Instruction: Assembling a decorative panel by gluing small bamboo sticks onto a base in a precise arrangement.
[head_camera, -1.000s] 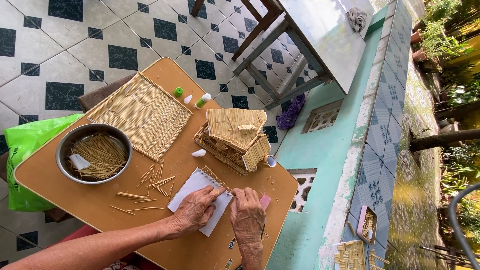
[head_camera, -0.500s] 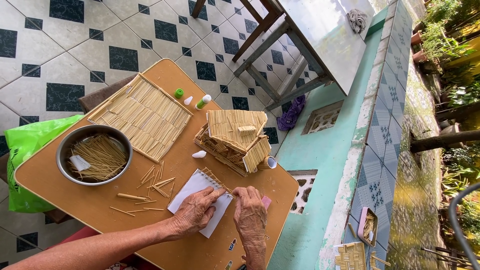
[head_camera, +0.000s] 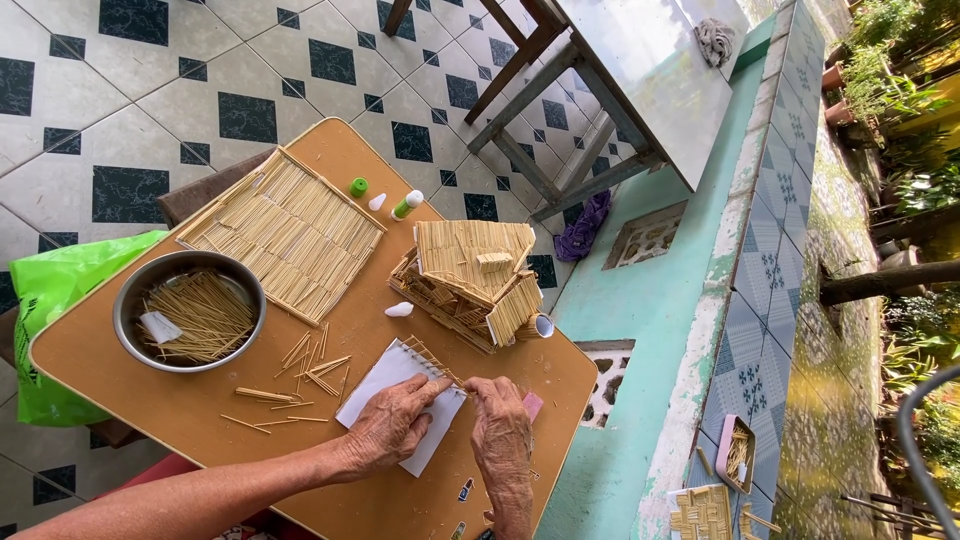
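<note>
My left hand (head_camera: 388, 432) lies flat on a small white notepad (head_camera: 385, 385) on the brown table (head_camera: 200, 420). The fingertips of my right hand (head_camera: 500, 432) pinch a row of thin wooden sticks (head_camera: 432, 360) lying along the pad's upper edge. Just beyond the hands stands a small house built of sticks (head_camera: 470, 282) with a pitched roof. Loose sticks (head_camera: 310, 372) lie scattered left of the pad.
A metal bowl (head_camera: 130, 300) holds more sticks and a scrap of paper. A flat stick panel (head_camera: 285, 232) lies at the far left. A green-capped glue bottle (head_camera: 406, 205) and caps lie behind the house. A green bag (head_camera: 50, 290) hangs left. A metal table (head_camera: 640, 70) stands beyond.
My right hand has moved up from the table's near edge to the row of sticks on the pad. My left hand stays on the pad.
</note>
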